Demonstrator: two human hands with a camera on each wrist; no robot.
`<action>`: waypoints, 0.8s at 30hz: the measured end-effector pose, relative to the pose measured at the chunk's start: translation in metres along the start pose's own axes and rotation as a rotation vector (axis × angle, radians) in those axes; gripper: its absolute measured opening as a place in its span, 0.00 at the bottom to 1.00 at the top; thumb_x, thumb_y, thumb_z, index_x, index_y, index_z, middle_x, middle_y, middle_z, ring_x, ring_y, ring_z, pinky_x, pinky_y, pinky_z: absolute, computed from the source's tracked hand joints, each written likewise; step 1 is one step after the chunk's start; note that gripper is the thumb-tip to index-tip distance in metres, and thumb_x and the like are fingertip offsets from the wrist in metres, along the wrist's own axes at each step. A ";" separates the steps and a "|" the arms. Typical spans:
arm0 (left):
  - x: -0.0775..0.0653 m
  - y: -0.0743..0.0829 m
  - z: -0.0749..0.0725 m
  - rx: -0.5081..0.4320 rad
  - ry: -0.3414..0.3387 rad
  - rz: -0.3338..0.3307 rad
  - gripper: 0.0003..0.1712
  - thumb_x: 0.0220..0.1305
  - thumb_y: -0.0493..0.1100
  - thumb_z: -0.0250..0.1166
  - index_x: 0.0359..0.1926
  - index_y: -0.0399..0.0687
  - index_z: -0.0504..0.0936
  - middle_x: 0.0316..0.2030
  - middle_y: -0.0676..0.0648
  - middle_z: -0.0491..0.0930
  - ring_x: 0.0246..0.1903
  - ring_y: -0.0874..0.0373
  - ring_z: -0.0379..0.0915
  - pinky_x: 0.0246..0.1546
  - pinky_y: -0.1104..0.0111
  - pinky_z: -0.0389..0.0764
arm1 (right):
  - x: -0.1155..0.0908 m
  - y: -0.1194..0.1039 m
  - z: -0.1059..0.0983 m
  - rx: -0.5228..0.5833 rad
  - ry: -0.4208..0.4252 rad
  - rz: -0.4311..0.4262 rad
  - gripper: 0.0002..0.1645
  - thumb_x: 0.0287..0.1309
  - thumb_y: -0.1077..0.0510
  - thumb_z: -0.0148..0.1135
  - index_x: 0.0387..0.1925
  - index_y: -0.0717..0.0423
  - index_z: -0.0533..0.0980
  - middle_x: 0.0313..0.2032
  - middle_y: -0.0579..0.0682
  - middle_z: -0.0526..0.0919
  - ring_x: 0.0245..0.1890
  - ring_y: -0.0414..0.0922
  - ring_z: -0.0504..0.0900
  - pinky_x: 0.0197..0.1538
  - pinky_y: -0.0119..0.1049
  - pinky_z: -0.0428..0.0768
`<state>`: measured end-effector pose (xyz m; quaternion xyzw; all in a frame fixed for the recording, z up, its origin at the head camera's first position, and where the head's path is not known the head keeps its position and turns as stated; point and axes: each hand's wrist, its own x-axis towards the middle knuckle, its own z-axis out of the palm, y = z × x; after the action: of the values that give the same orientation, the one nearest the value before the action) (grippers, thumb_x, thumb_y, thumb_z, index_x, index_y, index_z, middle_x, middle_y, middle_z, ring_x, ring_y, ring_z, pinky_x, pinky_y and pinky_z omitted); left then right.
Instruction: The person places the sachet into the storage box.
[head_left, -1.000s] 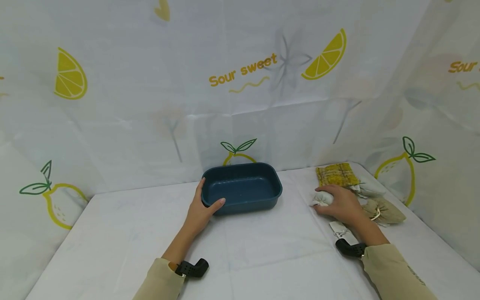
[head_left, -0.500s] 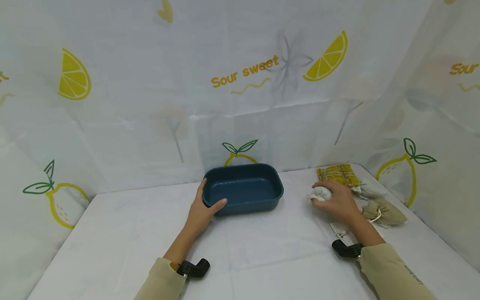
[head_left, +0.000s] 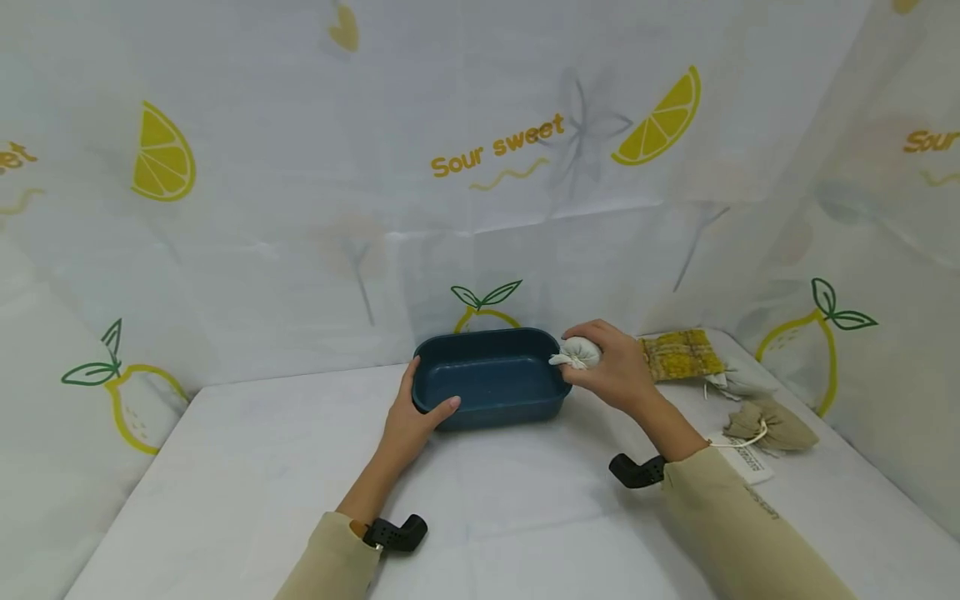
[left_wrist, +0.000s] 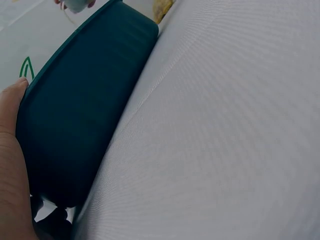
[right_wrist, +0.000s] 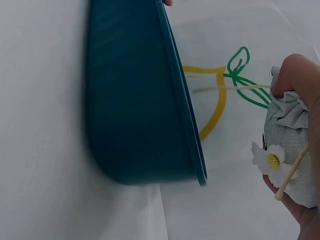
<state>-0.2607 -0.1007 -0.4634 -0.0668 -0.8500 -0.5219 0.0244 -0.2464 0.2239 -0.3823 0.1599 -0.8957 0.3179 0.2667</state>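
Observation:
A dark blue rectangular basin [head_left: 491, 414] stands on the white cloth near the back. My left hand [head_left: 409, 423] grips its left end, thumb at the near rim and fingers round the far side. Beside the basin's right end, my right hand [head_left: 618, 372] holds a small pale drawstring pouch [head_left: 584, 352], whose gathered top overlaps the right rim in the head view. The right wrist view shows the pouch's ribbed grey-white cloth, with a white flower [right_wrist: 273, 160] and a loose cord, higher than the rim. In the left wrist view the thumb [left_wrist: 12, 107] lies along the basin's wall.
A yellow plaid pouch [head_left: 681, 355] lies at the back right, with a pale pouch [head_left: 752, 378] next to it. Nearer are a tan drawstring pouch [head_left: 777, 423] and a white printed tag [head_left: 752, 469]. Lemon-printed cloth walls [head_left: 300, 275] enclose the table's back and sides.
My right hand has carried the pale pouch up and left from the other pouches to the basin's right rim. The left hand keeps its grip on the basin.

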 end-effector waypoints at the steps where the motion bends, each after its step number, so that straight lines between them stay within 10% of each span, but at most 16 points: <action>1: 0.000 0.000 0.000 -0.001 0.002 -0.001 0.58 0.58 0.67 0.69 0.81 0.69 0.44 0.81 0.45 0.49 0.78 0.37 0.50 0.71 0.34 0.59 | 0.005 -0.004 0.002 0.017 -0.006 -0.007 0.21 0.46 0.60 0.76 0.46 0.52 0.84 0.46 0.52 0.85 0.36 0.47 0.80 0.35 0.39 0.79; 24: 0.001 -0.002 0.001 -0.011 0.021 0.006 0.58 0.57 0.67 0.70 0.81 0.68 0.46 0.80 0.44 0.52 0.78 0.39 0.51 0.71 0.35 0.60 | 0.055 -0.003 0.080 -0.126 -0.380 0.003 0.25 0.54 0.55 0.74 0.53 0.57 0.81 0.52 0.57 0.82 0.44 0.51 0.81 0.45 0.47 0.82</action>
<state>-0.2624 -0.1009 -0.4658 -0.0643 -0.8467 -0.5270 0.0344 -0.3196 0.1630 -0.4009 0.1987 -0.9482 0.2258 0.1020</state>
